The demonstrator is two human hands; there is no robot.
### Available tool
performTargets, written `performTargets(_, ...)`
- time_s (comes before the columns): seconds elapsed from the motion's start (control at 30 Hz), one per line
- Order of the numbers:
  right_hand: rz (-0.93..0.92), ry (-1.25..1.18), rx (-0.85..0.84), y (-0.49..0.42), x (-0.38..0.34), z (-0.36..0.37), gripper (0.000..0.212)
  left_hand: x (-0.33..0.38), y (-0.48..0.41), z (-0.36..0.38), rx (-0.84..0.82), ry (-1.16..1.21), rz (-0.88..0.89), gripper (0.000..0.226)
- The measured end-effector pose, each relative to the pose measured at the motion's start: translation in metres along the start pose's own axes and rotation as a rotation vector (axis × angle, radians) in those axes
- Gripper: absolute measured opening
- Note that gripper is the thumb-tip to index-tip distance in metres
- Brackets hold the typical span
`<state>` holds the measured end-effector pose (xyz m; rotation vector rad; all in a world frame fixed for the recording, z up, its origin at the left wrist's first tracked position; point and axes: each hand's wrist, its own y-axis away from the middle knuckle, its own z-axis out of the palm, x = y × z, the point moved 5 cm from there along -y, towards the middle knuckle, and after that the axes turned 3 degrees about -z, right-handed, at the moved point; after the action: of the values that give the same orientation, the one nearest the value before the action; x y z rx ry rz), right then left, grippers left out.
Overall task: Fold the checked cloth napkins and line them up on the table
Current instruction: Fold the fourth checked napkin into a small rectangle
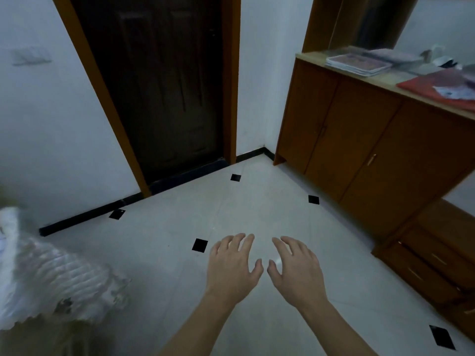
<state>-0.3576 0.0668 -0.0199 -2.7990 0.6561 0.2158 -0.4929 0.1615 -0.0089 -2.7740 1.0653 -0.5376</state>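
Observation:
My left hand [232, 268] and my right hand [295, 268] are stretched out side by side over the white tiled floor, palms down, fingers spread, holding nothing. The thumbs almost meet between them. No checked napkin shows in this view. At the left edge lies a white lace-edged cloth [54, 286], blurred, draped over something low.
A dark wooden door [164, 86] in an orange-brown frame stands ahead. A brown cabinet [359, 140] runs along the right wall, with stacked papers [358, 63] and a red cloth [437, 88] on top. Lower drawers [431, 260] jut out at the right.

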Motion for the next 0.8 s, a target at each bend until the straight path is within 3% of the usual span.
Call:
performTargets(0.47,-0.281,-0.147,-0.064,-0.274,-0.051,0.089,0.050,-0.118,-0.215,0.033,0.057,-0.117,-0.196,0.054)
performTargets(0.63,-0.460,-0.204,-0.091,-0.396,-0.091,0.110,0.050,-0.179,-0.290,0.022,0.092,-0.206,-0.418,0.054)
performTargets(0.8,-0.686,-0.255,-0.164,-0.469,-0.167,0.136,0.050,-0.234,-0.309,-0.012,0.155,-0.259,-0.669,0.052)
